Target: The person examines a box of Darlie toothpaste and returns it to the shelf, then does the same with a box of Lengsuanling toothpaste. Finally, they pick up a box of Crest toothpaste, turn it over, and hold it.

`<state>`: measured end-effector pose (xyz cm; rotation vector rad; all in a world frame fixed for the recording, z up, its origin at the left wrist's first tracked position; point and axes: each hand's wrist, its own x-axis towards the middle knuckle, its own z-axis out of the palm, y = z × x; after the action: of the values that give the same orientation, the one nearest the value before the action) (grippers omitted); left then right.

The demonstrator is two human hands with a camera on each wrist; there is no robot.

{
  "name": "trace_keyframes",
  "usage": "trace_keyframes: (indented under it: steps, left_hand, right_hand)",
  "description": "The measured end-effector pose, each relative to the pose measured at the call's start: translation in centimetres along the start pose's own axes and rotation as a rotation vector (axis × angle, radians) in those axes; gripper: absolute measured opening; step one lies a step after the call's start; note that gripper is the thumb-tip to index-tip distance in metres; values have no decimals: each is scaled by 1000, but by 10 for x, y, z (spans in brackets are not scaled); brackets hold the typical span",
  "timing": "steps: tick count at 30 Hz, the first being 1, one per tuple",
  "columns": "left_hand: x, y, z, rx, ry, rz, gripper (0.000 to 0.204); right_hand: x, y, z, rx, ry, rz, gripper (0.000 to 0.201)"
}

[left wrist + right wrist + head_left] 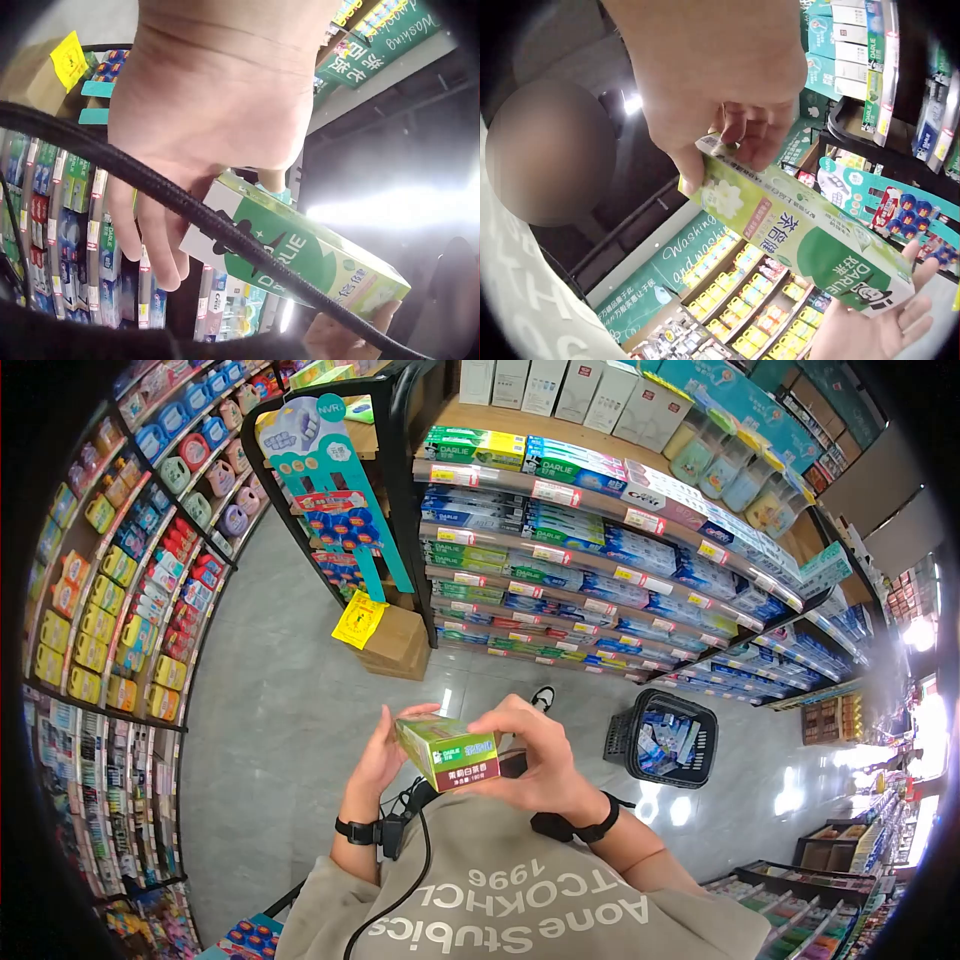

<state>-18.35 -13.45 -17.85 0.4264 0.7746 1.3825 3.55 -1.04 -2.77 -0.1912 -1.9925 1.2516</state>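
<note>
Green and white, with a maroon end, the Darlie box (440, 752) is up before the shirt (500, 890); the right hand (540, 755) pinches one end, the left hand (374, 760) touches the other with straight fingers. Glossy grey floor (270, 660) surrounds a packed shelf (510, 422); near the shelf's bottom edge, a black basket (622, 732) holds blue-and-white packets (668, 742).

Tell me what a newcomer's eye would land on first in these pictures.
First comes the green DARLIE box before the sweatshirt, one end pinched by the right hand, the left hand at its other end. Then come, in the head view, the yellow sheet on the cardboard box left of the toothpaste shelves, and the black basket on the floor, right of the hands.
</note>
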Motion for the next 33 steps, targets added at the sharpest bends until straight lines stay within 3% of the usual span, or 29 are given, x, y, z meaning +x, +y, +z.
trace_keyframes:
  steps: [21, 33]
  left_hand:
    - [-19, 16, -18, 227, 127, 106, 70]
    - [-56, -7, -32, 65, 213, 100, 61]
  right_hand:
    - [-36, -8, 9, 12, -109, 199, 55]
    - [-31, -11, 37, -17, -177, 269, 52]
